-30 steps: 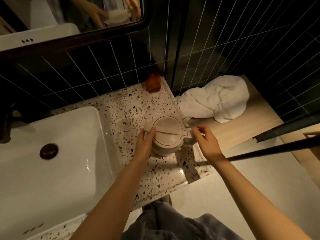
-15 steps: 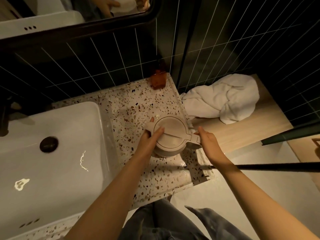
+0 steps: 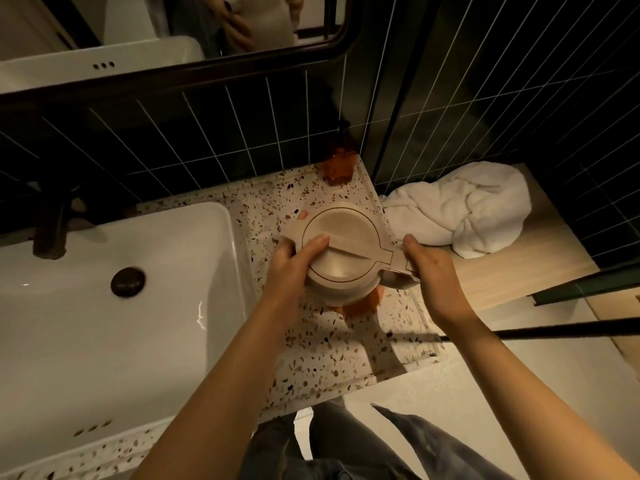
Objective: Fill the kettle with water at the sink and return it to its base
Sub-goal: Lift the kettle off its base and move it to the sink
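A beige kettle (image 3: 341, 252) with its lid closed is seen from above on the terrazzo counter (image 3: 325, 348), right of the white sink (image 3: 104, 306). My left hand (image 3: 291, 263) grips its left side near the spout, thumb on the lid. My right hand (image 3: 427, 268) holds the handle on the kettle's right. An orange patch (image 3: 360, 306) shows beneath the kettle's lower edge; I cannot tell whether it is the base. The dark tap (image 3: 52, 230) stands at the sink's back left.
An amber soap bottle (image 3: 339, 161) stands at the counter's back corner. A crumpled white towel (image 3: 464, 209) lies on a wooden shelf (image 3: 519, 275) to the right. Dark tiled wall and a mirror (image 3: 166, 26) rise behind. A black rail (image 3: 554, 330) crosses under my right forearm.
My left thumb moved onto the lid and my right hand closed on the handle. An orange patch now shows under the kettle's lower edge. The view has shifted slightly.
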Tool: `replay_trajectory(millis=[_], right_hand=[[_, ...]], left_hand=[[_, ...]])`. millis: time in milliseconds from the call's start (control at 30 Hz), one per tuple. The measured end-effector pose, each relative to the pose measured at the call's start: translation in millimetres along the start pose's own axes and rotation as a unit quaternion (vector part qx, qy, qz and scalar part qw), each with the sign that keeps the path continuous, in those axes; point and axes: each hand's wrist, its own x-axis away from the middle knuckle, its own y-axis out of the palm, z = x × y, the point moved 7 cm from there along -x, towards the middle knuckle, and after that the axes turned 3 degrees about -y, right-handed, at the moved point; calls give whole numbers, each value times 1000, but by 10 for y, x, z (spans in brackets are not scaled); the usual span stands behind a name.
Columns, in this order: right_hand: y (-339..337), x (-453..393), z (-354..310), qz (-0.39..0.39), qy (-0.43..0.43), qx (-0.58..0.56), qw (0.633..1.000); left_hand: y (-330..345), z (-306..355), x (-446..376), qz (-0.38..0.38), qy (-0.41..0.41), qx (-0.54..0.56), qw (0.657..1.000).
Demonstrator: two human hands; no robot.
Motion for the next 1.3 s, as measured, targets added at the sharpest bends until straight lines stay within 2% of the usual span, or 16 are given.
replay_trajectory(millis=[233,400,600,867,1033,1300], right_hand=[[545,411,-204,62,-15,-32,997],[1011,823,-211,99,-32,-40,994],[1393,1271,-35,149,-5,-53,987],[1564,1551,137,137,23,-53,989],[1679,1600,65,83,-20,-45,995],[1641,1480,239,7,6,-44,999]], left_hand=[[-556,252,452,-25,47,-18,998],[-1054,302,782,-32,39,-33,998],[-1502,207,1062,-48,25,-50,997],[-1729,20,1212,-52,-2,-51,997],[-1824,12,1210,-33,1,-64,997],[-1771,57,1197,-45,10,-96,994]])
